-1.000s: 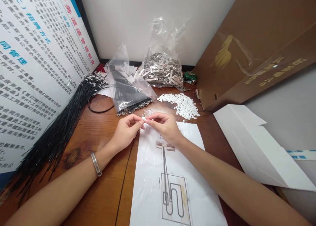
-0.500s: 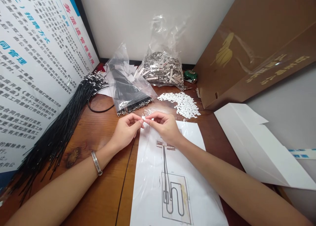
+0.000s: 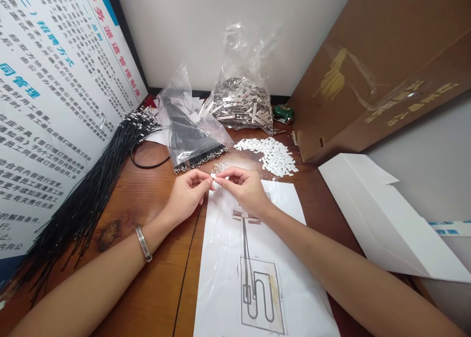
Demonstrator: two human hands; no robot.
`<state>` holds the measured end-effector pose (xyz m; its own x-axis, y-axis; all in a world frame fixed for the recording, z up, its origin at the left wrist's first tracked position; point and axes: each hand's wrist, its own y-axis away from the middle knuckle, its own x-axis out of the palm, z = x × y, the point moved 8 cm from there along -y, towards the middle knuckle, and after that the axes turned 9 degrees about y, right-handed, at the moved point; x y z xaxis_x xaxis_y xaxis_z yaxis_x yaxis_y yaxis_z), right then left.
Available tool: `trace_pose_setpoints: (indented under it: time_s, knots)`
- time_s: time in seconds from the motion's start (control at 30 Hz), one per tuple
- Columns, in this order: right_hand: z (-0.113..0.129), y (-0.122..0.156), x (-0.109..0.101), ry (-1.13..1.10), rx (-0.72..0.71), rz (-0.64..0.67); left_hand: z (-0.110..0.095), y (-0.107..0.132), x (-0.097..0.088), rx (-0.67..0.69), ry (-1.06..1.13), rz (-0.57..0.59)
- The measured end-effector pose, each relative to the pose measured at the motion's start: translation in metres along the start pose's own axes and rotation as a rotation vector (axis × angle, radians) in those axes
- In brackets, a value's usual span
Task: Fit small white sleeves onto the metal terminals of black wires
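Note:
My left hand [image 3: 187, 195] and my right hand [image 3: 246, 187] meet fingertip to fingertip above the wooden table [image 3: 147, 258]. Both pinch a small white piece [image 3: 214, 178] between thumb and forefinger. A silver bracelet [image 3: 143, 243] circles my left wrist. Under my right wrist lies a white sheet with a drawn diagram [image 3: 257, 268] inside a clear sleeve. A heap of small white pieces [image 3: 272, 155] lies just beyond my right hand. A clear bag of black wires [image 3: 191, 133] lies beyond my left hand.
A clear bag of metal strips [image 3: 239, 101] stands at the back by the wall. Loose black wires [image 3: 91, 190] run along a printed board [image 3: 47, 96] on the left. A brown cardboard box [image 3: 379, 67] and a white folded sheet [image 3: 379, 214] lie on the right.
Both hands stay pinched on the small white piece with only slight finger shifts. The view has drifted a little.

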<state>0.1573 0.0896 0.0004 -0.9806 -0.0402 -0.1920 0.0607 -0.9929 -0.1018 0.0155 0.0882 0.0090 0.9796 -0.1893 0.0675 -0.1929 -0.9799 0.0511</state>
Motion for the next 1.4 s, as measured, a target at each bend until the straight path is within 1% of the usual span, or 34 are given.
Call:
trace_pose_setpoints:
  time_s: [0.3, 0.6, 0.77, 0.97, 1.17, 1.27, 1.4]
  knots:
    - [-0.006, -0.002, 0.002, -0.042, 0.056, 0.037, 0.001, 0.001, 0.000, -0.010, 0.018, -0.003]
    - [-0.003, -0.002, 0.002, -0.078, 0.040, 0.039, 0.001, 0.001, 0.001, -0.026, 0.059, -0.009]
    - [0.001, 0.000, 0.000, -0.009, -0.010, 0.004, 0.001, 0.001, 0.002, -0.016, 0.064, 0.000]
    - [0.012, 0.005, -0.003, 0.114, -0.112, -0.055, -0.002, 0.003, 0.002, -0.015, 0.046, -0.032]
    - [0.019, 0.008, -0.003, 0.182, -0.173, -0.094, -0.004, 0.004, 0.001, -0.024, 0.030, -0.058]
    - [0.021, 0.010, -0.003, 0.227, -0.180, -0.105, -0.003, 0.004, 0.002, -0.017, 0.023, -0.054]
    - [0.017, 0.009, -0.002, 0.210, -0.150, -0.087, -0.002, 0.003, 0.001, -0.001, 0.002, -0.050]
